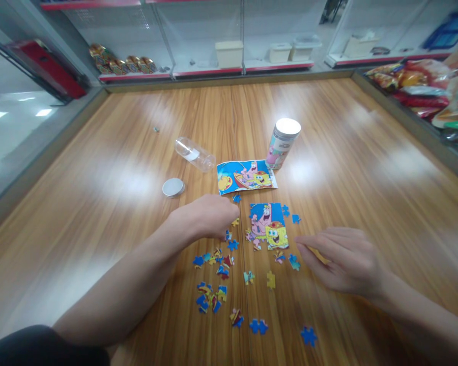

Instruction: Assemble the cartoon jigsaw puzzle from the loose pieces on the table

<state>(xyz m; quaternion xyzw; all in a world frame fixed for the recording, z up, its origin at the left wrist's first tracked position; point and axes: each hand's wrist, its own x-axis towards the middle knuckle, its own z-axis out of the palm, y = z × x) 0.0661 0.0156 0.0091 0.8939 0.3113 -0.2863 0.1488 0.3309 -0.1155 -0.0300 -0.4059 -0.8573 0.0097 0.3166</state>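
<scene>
A partly joined cartoon jigsaw puzzle (269, 226) lies between my hands, a pink and a yellow figure on its blue ground. My left hand (213, 216) is closed, knuckles up, over loose pieces left of it; its fingertips are hidden, and so is anything they grip. Just right of the puzzle, my right hand (341, 259) has its thumb and forefinger tips together in a pinch, and whether a piece is between them is too small to tell. Loose puzzle pieces (223, 272) are scattered nearer me. Behind the puzzle lies a printed picture sheet (246, 177) with the same figures.
Upright by the sheet's right end is a printed canister (282, 144) with a white top. A clear plastic bottle (195, 154) lies on its side, near a round silver lid (173, 187). Bagged goods (423, 84) sit beyond the wooden table's (110, 152) right edge; shelves stand behind.
</scene>
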